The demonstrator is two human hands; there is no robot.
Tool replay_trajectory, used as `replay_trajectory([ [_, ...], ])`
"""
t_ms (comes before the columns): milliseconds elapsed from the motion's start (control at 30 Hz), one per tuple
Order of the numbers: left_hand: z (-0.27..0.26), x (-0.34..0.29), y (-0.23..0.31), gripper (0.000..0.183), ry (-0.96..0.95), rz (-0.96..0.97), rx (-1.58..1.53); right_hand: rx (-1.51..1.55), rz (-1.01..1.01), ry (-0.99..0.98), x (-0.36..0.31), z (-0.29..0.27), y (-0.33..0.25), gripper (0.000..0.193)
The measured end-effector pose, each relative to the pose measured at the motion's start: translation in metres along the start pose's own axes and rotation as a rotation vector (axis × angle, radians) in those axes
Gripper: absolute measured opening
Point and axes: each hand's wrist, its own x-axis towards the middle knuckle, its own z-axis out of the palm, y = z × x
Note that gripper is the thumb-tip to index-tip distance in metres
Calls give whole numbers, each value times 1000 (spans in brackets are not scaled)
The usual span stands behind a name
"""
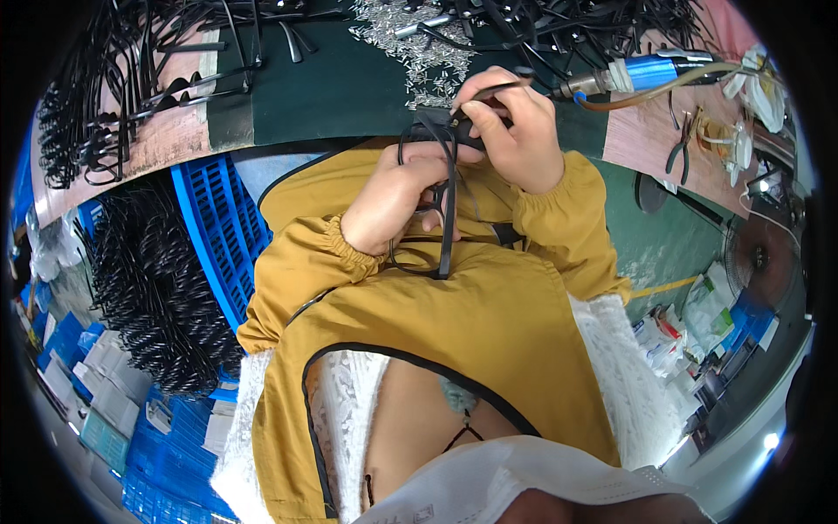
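Observation:
My left hand (394, 190) is closed around a black eyeglass frame (448, 229) at the front edge of the bench, with part of the frame hanging down over my yellow apron. Beside it, my right hand (524, 140) pinches a slim black eyeglass temple (493, 90) between thumb and fingers. The temple's inner end lies close to the frame's hinge corner; whether the two are joined I cannot tell. Just beyond my hands, a heap of small silvery metal pins (428, 61) lies on the dark green mat (305, 100).
Black temples pile up at the bench's left (100, 87) and far back (559, 31). A blue power screwdriver (650, 72) with a hose lies at right, near pliers (679, 155). Below left are a blue crate (223, 231) and a mass of black frames (157, 288). A fan (759, 255) stands right.

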Motion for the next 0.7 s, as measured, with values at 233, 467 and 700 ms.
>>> replay_trajectory([
  [233,1,-3,8,41,-42,-35,-39,-37,37,120,-10,10,2,10],
  [467,8,10,16,60,-44,313,111,186,-342,978,-18,-54,-2,23],
  [700,-3,7,17,49,-1,407,-33,790,-255,842,56,-91,51,34],
])
